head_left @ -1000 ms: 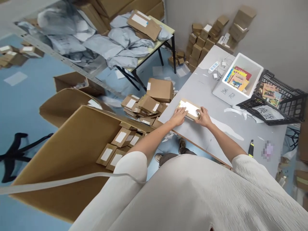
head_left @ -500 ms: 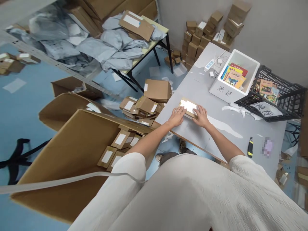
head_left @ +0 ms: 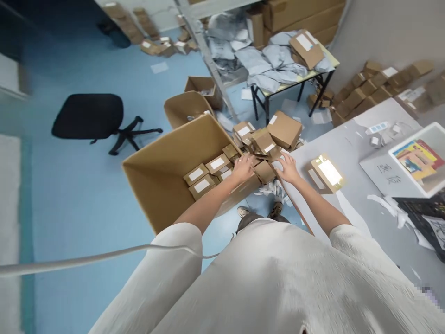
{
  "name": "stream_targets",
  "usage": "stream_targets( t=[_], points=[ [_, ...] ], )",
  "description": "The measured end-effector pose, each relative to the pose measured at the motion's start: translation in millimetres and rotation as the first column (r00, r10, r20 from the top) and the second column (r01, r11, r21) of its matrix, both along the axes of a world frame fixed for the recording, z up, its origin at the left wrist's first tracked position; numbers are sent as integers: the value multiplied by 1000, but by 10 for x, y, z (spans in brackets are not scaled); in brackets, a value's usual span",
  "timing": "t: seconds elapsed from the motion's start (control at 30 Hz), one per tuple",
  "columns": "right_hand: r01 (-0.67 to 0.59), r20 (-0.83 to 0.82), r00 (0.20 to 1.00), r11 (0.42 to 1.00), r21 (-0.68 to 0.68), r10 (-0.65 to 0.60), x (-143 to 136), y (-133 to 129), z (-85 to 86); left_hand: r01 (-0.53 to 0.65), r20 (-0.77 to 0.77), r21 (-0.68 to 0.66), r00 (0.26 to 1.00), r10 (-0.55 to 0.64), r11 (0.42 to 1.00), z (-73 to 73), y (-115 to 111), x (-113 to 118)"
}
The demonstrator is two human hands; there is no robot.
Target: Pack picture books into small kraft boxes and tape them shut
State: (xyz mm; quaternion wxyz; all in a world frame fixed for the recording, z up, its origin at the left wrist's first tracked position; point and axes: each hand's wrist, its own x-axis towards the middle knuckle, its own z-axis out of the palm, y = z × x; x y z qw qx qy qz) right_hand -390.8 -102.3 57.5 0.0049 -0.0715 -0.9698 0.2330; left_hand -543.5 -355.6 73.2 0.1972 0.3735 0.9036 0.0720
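My left hand [head_left: 244, 168] reaches to the near-right rim of a large open carton [head_left: 167, 171], its fingers stretched forward. At the corner of the grey table [head_left: 351, 139] is my right hand [head_left: 288, 168], fingers spread. Between the hands is a brown cardboard piece [head_left: 264, 172]; whether it is a separate box or a flap of the carton I cannot tell, nor whether either hand touches it. Several small labelled boxes [head_left: 201, 184] lie in the carton. A small parcel box [head_left: 326, 174] with a shiny white label rests on the table, right of my right hand.
Brown boxes [head_left: 285, 130] are heaped on the floor beyond the hands. A white foam bin [head_left: 382, 174] with books stands on the table. Grey mailing bags [head_left: 260, 62] cover another table. A black chair [head_left: 90, 116] is at left. A pale cable [head_left: 104, 254] crosses the lower left.
My view has turned left. Both hands have let go of the labelled parcel box, which stays on the table, and have moved left toward the large carton and the table corner.
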Motion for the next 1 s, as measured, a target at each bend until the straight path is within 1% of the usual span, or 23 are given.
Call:
stream_targets(
  t=[0.13,0.27,0.43,0.57,0.63,0.7,0.77,0.83,0.9,0.97,1.0],
  points=[
    [-166,-46,985,985,-39,164,-474,-439,-107,-166,17,-27,986,166,986,-60,-762,-146],
    [-289,-86,955,954,-76,283,-844,-896,-204,-266,46,-51,962,268,963,-169,-1387,-200],
    [-375,-15,927,924,-77,376,-1218,-1464,-291,-337,95,-29,936,338,941,-360,-2023,-262],
    [-404,88,909,913,-56,408,-1492,-1846,-369,-383,137,-26,914,383,923,-551,-2442,-383],
    [-412,145,898,910,-45,414,-1618,-1992,-411,-413,159,-25,897,412,910,-640,-2598,-448],
    [-426,196,884,904,-39,425,-1744,-2106,-462,-445,187,-23,878,442,895,-721,-2701,-501],
    [-441,253,865,897,-34,434,-1883,-2195,-536,-479,215,-25,855,472,878,-801,-2749,-539],
    [-455,333,836,890,-23,436,-2048,-2274,-651,-513,237,-34,829,506,858,-893,-2750,-568],
    [-474,416,800,881,-5,433,-2241,-2349,-826,-557,246,-33,800,547,830,-1019,-2724,-600],
    [-504,481,760,864,12,437,-2453,-2424,-1071,-611,244,-25,764,598,791,-1194,-2692,-645],
    [-522,502,742,853,16,444,-2562,-2460,-1218,-639,241,-22,743,625,769,-1304,-2678,-673]
  ],
)
